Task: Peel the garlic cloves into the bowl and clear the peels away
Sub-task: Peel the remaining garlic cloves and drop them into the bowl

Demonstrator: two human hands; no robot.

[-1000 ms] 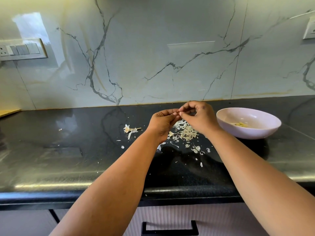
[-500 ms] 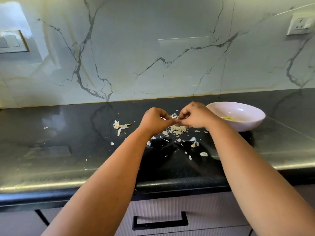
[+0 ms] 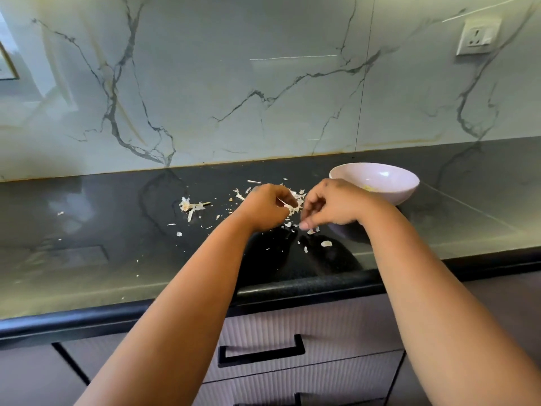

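I'm mid-peel: my left hand [image 3: 268, 209] pinches what looks like a garlic clove [image 3: 288, 207], my right hand [image 3: 330, 206] hangs loosely curled and empty beside it, peels [image 3: 295, 200] between them, so next I strip skin toward the bowl [image 3: 404, 186] just right.

Contents of left hand [image 3: 268, 210] not determinable behind curled fingers. Right hand [image 3: 332, 208] hides near rim of bowl [image 3: 389, 183]; yellowish contents too blurred to identify. Left of bowl, peels [image 3: 191, 207] partly covered by hands.
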